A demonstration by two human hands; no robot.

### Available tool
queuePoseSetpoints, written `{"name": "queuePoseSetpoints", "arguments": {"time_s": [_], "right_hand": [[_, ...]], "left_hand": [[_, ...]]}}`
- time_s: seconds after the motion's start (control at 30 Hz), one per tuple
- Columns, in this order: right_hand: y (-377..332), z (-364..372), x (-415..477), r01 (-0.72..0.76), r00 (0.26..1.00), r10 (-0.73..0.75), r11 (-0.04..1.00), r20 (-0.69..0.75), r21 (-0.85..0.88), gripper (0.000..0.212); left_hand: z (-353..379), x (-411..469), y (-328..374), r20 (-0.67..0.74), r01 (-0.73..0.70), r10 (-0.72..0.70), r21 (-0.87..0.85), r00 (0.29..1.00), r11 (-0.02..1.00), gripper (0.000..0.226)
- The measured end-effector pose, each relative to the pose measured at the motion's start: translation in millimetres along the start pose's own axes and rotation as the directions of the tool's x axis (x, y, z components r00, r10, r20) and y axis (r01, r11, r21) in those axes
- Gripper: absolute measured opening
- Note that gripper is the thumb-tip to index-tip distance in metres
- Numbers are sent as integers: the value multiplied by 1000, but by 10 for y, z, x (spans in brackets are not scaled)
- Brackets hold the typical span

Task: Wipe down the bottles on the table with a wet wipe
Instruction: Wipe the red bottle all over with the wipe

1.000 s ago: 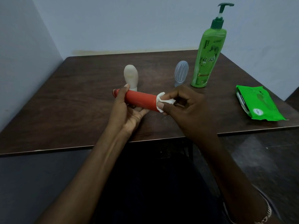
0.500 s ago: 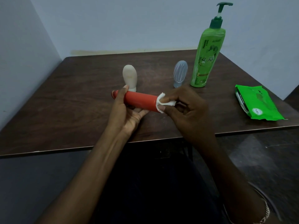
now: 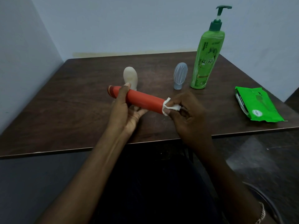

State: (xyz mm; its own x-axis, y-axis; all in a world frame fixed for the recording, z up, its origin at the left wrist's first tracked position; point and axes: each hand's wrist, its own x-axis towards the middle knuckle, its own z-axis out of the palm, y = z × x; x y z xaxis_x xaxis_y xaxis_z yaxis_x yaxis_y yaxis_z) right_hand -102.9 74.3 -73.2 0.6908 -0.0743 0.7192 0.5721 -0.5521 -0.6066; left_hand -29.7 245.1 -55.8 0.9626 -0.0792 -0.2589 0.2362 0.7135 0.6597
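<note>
Handling: red bottle (image 3: 142, 99) looks light, stiff and smooth; likely slick when damp, so grip near the cap.
Place: held sideways over the table (image 3: 64, 110) near edge, cap toward 10 o'clock.
Left hand (image 3: 123, 110): wrapped round the cap end.
Right hand (image 3: 189, 120): pinching wet wipe (image 3: 175, 108) at the base, 4 o'clock.
Waiting: cream bottle (image 3: 130, 76) at 12 o'clock; green pump bottle (image 3: 205, 62) at 2 o'clock.

You are in what looks like a plain room of a home; your dark wood-grain table (image 3: 64, 110) sits in a corner of bare, pale blue walls (image 3: 129, 21); on it stand household toiletries, a green pump bottle (image 3: 205, 62), a cream bottle (image 3: 130, 76) and a grey bottle (image 3: 180, 75), near a green pack of wipes (image 3: 257, 104); the floor (image 3: 258, 151) is dark and glossy.
</note>
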Motion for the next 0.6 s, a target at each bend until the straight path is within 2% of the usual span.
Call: {"name": "queuePoseSetpoints", "arguments": {"time_s": [0.07,0.17,0.27,0.33,0.47,0.6], "right_hand": [[98,-22,-14,-35,999,35,999,-2,-30,16],[162,-85,-19,-154,987,155,988,-48,34,14],[155,-102,9,-224,964,240,965,-111,134,13],[127,-96,33,-246,952,276,948,-131,204,18],[108,-82,72,-286,933,337,908,-127,305,26],[181,-114,138,-320,920,375,887,-116,333,14]], "left_hand": [[3,-25,15,16,-4,4,5,1000,1000,51],[-1,-41,26,49,-37,35,26,998,999,45],[46,-54,21,109,-119,105,133,989,984,54],[130,-75,16,145,-179,150,215,978,960,51],[326,-44,52,235,-264,191,335,953,905,25],[472,129,63,306,-369,247,453,920,812,29]]}}
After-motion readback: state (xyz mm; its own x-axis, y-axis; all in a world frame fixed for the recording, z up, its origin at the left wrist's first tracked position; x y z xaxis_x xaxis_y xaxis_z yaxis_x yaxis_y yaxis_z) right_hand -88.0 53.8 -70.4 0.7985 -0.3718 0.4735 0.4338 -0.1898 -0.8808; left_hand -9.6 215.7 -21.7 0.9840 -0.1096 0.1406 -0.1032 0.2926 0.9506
